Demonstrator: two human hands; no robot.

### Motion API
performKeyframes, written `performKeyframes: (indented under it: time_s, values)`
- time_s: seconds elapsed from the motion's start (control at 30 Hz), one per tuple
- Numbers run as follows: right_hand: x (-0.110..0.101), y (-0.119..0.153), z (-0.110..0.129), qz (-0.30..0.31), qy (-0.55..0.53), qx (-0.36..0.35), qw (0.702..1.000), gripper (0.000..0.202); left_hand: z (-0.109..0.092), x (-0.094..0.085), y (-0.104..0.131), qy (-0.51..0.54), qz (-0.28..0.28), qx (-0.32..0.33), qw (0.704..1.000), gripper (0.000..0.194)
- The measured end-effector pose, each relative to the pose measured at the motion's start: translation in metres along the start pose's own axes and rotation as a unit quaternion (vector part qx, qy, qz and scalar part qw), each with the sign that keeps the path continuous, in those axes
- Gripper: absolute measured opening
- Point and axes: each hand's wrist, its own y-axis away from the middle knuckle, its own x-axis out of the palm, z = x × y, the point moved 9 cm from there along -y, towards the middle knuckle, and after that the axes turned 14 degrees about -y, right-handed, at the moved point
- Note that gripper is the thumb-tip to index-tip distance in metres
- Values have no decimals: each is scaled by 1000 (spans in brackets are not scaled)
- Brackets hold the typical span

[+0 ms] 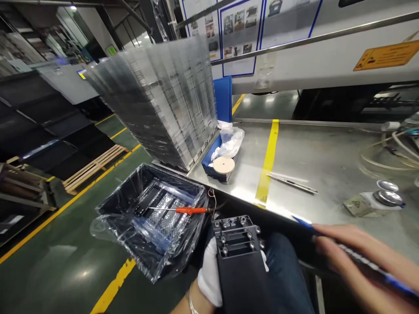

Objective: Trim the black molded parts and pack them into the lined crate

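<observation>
My left hand (pixel 209 277), in a white glove, is wrapped round a flat black part (pixel 244 279) held upright over my lap. Several silvery round studs or screws stand on the metal frame at its top end. Bare and blurred, my right hand (pixel 352 246) grips a slim pen-like tool with blue ends (pixel 360 261) above the bench's front edge. The tool's tip points left and is apart from the black part. A screwdriver with an orange handle (pixel 191 210) lies across the plastic-lined black bin (pixel 114 198) to the left.
Tall stacked clear trays (pixel 173 100) stand behind the bin. On the metal bench (pixel 301 148) are a blue box (pixel 209 170) with a beige disc (pixel 224 165), metal tweezers (pixel 291 183), a metal-lidded bottle (pixel 369 203) and looped hoses (pixel 389 148). A wooden pallet (pixel 94 168) lies at left.
</observation>
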Motion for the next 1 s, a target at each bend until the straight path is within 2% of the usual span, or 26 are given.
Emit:
performKeyframes:
  time_s: [0.07,0.13,0.2,0.27,0.3,0.37,0.5,0.67,0.87,1.0]
  values:
    - [31,-2,29,56,-31,-50,997,14,11,-18,4,-59,-60,-14,996,53]
    - [53,-2,43,101,-59,-65,991,15,15,-45,13,-129,-130,7,983,58]
    - [63,0,46,108,-78,-67,989,17,14,-75,26,-228,-206,48,950,57]
    - [67,3,46,95,-94,-75,988,20,11,-102,40,-326,-269,77,903,51]
    - [69,4,46,90,-99,-79,988,22,11,-112,45,-360,-286,83,884,49]
    - [74,6,45,93,-107,-83,986,25,15,-125,46,-384,-293,86,871,49]
    - [82,5,43,110,-111,-79,985,31,13,-132,37,-418,-301,110,850,60]
    - [77,4,46,110,-108,-75,985,24,3,-138,56,-511,-332,124,783,46]
    - [74,6,55,114,-86,-89,986,24,12,-153,83,-533,-370,68,758,47]
    - [75,3,56,116,-102,-88,984,26,15,-159,84,-503,-400,30,766,43]
